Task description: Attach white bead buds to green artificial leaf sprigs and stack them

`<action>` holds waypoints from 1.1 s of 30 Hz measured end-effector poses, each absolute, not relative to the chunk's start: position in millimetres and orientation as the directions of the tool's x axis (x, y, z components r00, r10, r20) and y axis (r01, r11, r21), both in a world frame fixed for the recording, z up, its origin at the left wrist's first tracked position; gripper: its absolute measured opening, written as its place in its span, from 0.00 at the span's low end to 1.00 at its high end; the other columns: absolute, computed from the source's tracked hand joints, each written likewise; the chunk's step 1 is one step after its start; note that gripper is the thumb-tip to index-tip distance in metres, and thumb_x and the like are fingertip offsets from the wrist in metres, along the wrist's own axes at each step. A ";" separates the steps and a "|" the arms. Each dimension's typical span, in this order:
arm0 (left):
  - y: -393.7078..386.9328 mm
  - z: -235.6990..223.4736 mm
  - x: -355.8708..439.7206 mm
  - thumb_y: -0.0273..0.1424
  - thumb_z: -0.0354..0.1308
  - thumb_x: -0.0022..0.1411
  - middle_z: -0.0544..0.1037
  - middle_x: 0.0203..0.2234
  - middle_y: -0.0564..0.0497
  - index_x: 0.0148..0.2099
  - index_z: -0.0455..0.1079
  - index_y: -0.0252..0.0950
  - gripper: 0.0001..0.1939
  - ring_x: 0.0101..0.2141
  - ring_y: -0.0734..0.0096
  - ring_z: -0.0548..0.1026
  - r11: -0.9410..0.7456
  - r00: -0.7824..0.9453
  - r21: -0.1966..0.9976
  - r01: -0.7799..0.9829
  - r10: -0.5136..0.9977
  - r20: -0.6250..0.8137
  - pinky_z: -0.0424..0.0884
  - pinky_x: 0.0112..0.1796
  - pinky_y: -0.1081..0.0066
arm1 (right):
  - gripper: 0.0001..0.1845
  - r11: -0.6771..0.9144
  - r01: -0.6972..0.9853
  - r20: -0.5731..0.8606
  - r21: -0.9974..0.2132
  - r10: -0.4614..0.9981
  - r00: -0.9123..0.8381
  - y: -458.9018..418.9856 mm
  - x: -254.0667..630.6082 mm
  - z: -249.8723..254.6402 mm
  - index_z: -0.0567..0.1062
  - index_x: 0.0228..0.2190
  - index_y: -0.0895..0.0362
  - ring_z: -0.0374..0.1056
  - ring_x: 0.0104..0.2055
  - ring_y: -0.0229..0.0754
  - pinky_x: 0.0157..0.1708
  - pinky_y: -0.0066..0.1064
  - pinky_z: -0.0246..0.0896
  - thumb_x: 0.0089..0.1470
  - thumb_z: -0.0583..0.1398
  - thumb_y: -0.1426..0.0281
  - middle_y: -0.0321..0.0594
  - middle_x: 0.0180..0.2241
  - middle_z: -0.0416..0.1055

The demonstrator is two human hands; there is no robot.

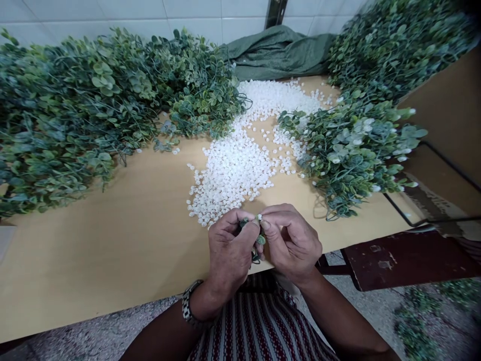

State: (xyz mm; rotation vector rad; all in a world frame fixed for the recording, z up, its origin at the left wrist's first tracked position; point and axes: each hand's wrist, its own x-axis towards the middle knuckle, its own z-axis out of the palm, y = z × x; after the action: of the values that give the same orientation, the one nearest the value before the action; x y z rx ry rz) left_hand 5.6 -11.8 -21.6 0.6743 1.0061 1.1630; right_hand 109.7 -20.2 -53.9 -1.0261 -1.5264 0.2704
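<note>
Beyond the left hand [230,248], pinching a leafy green sprig [260,240] seemingly for steadiness, round white beads [235,173] lie handy for the right hand [295,241], pinching one bead [259,217].

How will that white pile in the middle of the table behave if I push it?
The white pile will probably spread rather than move as one, since its pieces look loose. Each is likely light, being tiny. Some may roll or skid: strays dot the tabletop.

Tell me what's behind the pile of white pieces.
Behind the white pieces lies crumpled green fabric, with a tiled wall beyond. Anything the fabric covers is hidden.
</note>
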 end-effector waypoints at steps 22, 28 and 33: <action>-9.0 -17.9 1.2 0.39 0.63 0.53 0.79 0.30 0.49 0.36 0.76 0.35 0.13 0.35 0.66 0.76 0.326 0.168 0.717 -0.616 0.944 -0.284 0.72 0.38 0.68 | 0.12 0.441 0.294 0.459 -0.848 0.888 -0.009 -21.4 124.3 -40.9 0.71 0.41 0.53 0.66 0.34 0.35 0.34 0.29 0.64 0.54 0.60 0.77 0.34 0.32 0.68; -8.0 -18.4 0.9 0.43 0.57 0.59 0.80 0.37 0.45 0.45 0.73 0.35 0.19 0.41 0.58 0.76 0.320 0.232 0.688 -0.651 0.947 -0.221 0.72 0.42 0.60 | 0.05 0.457 0.345 0.496 -0.820 0.868 0.029 -14.7 144.1 -28.9 0.73 0.35 0.55 0.67 0.33 0.35 0.32 0.27 0.63 0.55 0.60 0.76 0.34 0.30 0.70; -8.5 -19.6 -4.0 0.43 0.57 0.58 0.79 0.41 0.43 0.47 0.73 0.34 0.20 0.42 0.59 0.75 0.269 0.185 0.772 -0.575 0.963 -0.198 0.71 0.41 0.62 | 0.10 0.555 0.500 0.611 -0.665 0.789 -0.063 -10.8 159.6 -21.8 0.73 0.36 0.55 0.68 0.35 0.37 0.34 0.30 0.64 0.53 0.60 0.79 0.36 0.31 0.71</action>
State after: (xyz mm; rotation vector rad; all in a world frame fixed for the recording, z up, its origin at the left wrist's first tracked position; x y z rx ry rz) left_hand -4.0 -8.5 -19.6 0.6181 0.7670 1.1861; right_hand 159.6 -10.8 -21.8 -1.0817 -1.7185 0.3368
